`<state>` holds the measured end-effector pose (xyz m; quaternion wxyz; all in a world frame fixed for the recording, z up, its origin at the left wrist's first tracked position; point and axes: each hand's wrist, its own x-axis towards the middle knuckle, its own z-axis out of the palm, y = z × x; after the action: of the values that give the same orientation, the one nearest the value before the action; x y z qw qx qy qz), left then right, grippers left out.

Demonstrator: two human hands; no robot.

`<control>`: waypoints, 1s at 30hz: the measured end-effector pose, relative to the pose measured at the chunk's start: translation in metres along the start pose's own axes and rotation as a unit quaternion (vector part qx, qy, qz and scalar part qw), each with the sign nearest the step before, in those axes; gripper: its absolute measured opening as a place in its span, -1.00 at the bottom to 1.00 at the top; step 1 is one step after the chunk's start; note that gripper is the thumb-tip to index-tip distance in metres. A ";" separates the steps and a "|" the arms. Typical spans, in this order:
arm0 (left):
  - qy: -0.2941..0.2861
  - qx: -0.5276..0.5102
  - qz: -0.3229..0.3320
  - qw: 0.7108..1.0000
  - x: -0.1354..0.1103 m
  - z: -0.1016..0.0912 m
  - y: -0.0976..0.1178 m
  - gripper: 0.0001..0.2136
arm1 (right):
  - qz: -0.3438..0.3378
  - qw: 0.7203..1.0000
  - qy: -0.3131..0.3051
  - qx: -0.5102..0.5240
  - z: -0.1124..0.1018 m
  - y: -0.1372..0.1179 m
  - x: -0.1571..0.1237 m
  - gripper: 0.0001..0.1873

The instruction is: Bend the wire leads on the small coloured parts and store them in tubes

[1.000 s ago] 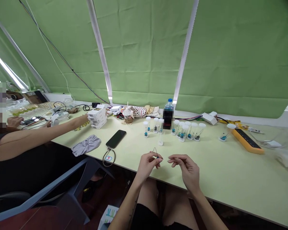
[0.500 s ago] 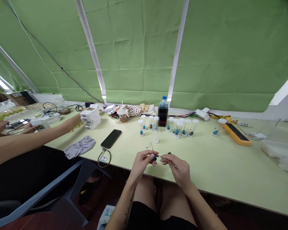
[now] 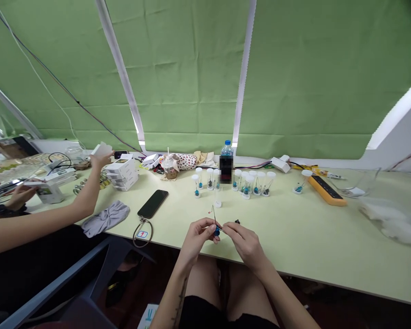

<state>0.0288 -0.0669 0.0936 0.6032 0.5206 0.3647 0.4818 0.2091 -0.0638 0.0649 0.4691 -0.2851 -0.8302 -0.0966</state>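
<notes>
Blue bead (image 3: pixel 217 232) with bent wire (image 3: pixel 214 216), held in the hands over the front edge of the table (image 3: pixel 304 242).
Left hand (image 3: pixel 196 238): thumb and fingers closed on the bead; wire stands up from the grip. Right hand (image 3: pixel 245 243): fingertips drawn close together at the bead's right side; cannot tell whether they pinch anything. Small black piece (image 3: pixel 237 221) lies just beyond the right hand; clear tube (image 3: pixel 218 202) stands upright beyond the wire.

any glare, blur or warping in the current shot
Head view: glaring white gap right of green blind, dark floor under table; pale uprights lean, perhaps wide-angle stretch; bottle partly pixelated; blue piece in the left hand too small and soft for detail.
</notes>
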 end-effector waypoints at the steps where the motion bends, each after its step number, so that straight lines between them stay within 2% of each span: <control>1: -0.003 -0.002 0.001 1.000 0.000 0.000 0.001 -0.74 | -0.006 1.000 0.003 -0.007 0.000 0.001 0.000 -0.65; 8: -0.012 0.001 -0.002 1.000 0.001 0.000 0.002 -0.71 | -0.020 0.999 0.008 -0.027 0.001 0.001 -0.002 -0.65; 21: -0.012 -0.010 0.010 1.000 0.003 0.004 -0.007 -0.75 | -0.058 0.996 -0.028 -0.062 -0.005 0.005 -0.010 -0.62; 30: 0.017 -0.001 0.013 1.000 0.000 0.007 -0.006 -0.77 | -0.049 0.998 0.001 -0.048 -0.004 0.005 -0.010 -0.64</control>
<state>0.0362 -0.0687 0.0894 0.5910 0.5163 0.3673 0.4992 0.2184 -0.0652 0.0584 0.4506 -0.2658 -0.8371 -0.1597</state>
